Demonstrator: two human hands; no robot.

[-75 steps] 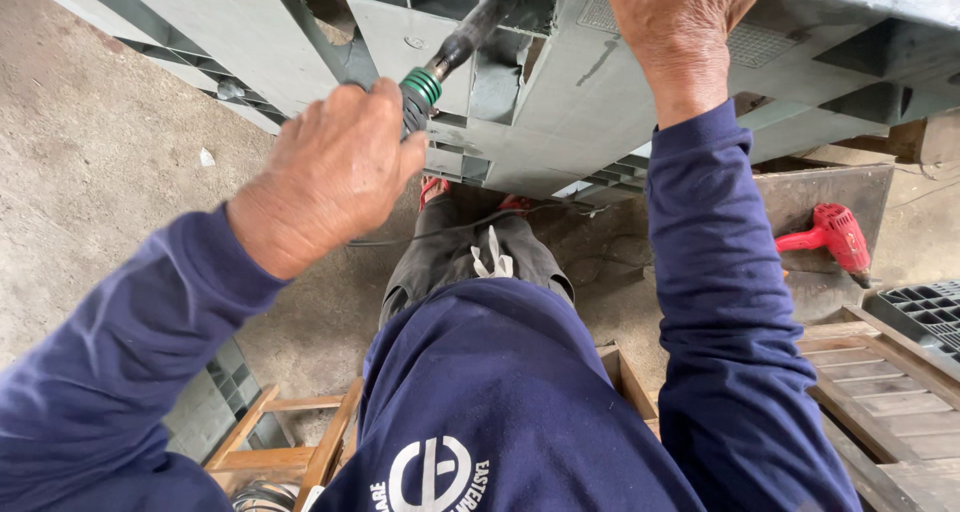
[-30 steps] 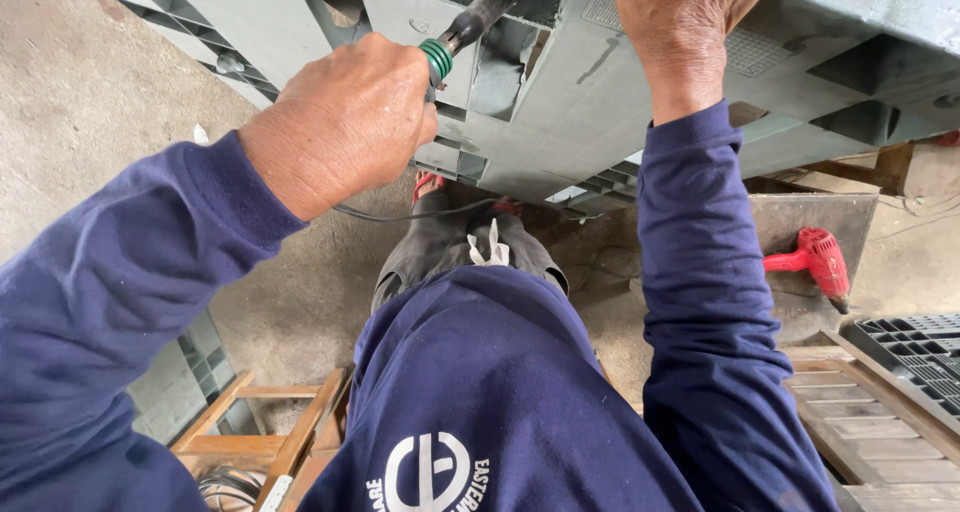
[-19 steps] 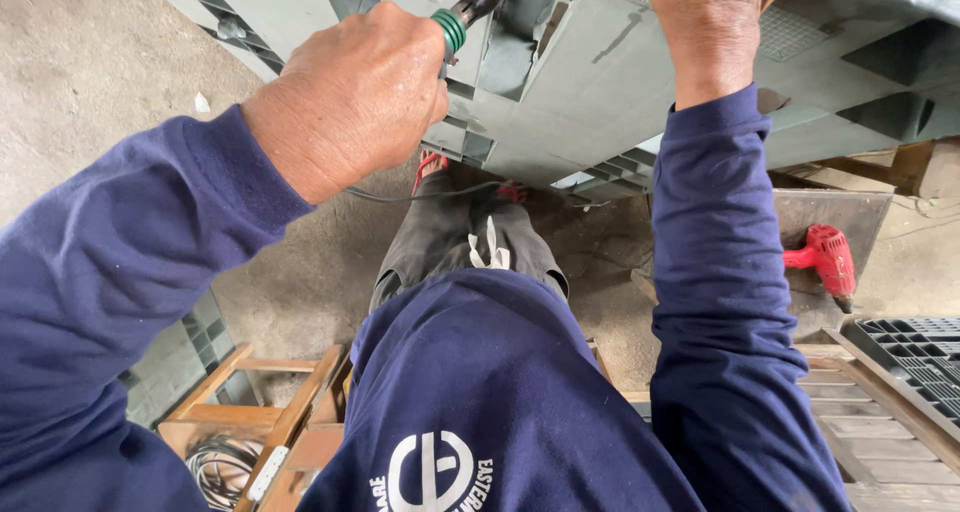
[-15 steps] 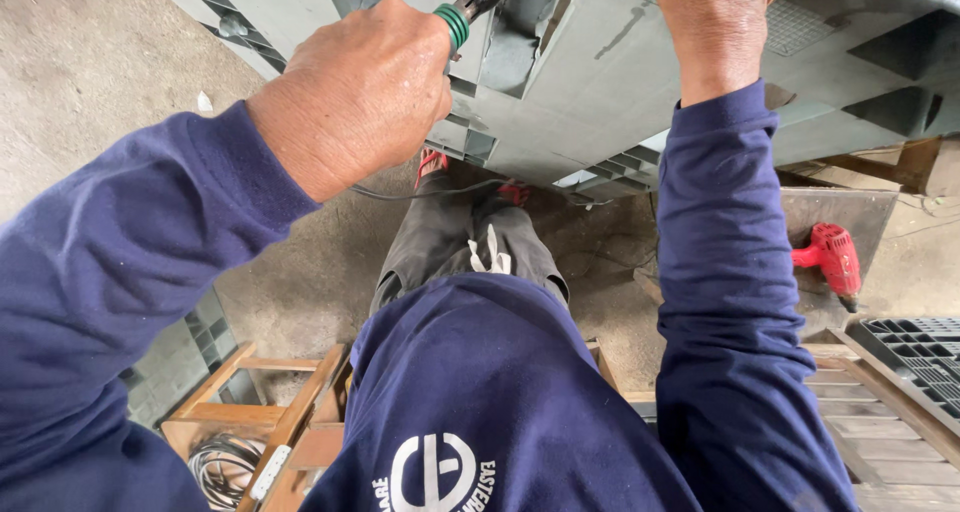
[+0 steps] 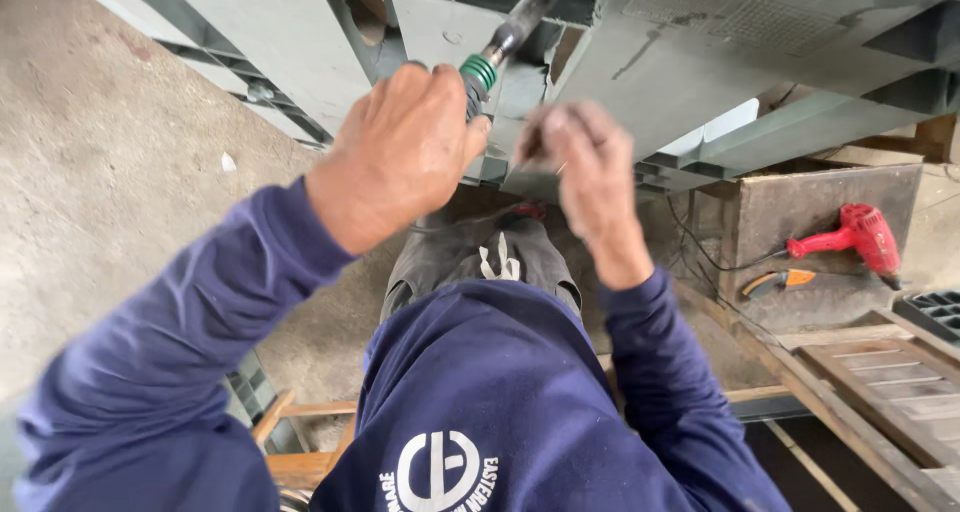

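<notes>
L hand [image 5: 400,157] fisted round driver [image 5: 487,60] handle; tip up inside grey frame [image 5: 700,62] recess. R hand [image 5: 585,167] blurred just below frame, fingers curled, grip cannot tell. Driver likely rigid, light; hold low on handle, below green collar. Red drill [image 5: 850,234] on block, well apart.

navy sleeves [image 5: 200,322], green-ringed black tool [image 5: 485,67], grey pallet [image 5: 700,62], red drill [image 5: 855,234].

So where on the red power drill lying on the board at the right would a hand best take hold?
Probably by the narrow handle of the red power drill. It sticks out leftward from the bulky body, free above the board; come from above and close round it. The orange-tipped tool lies just below, apart.
</notes>
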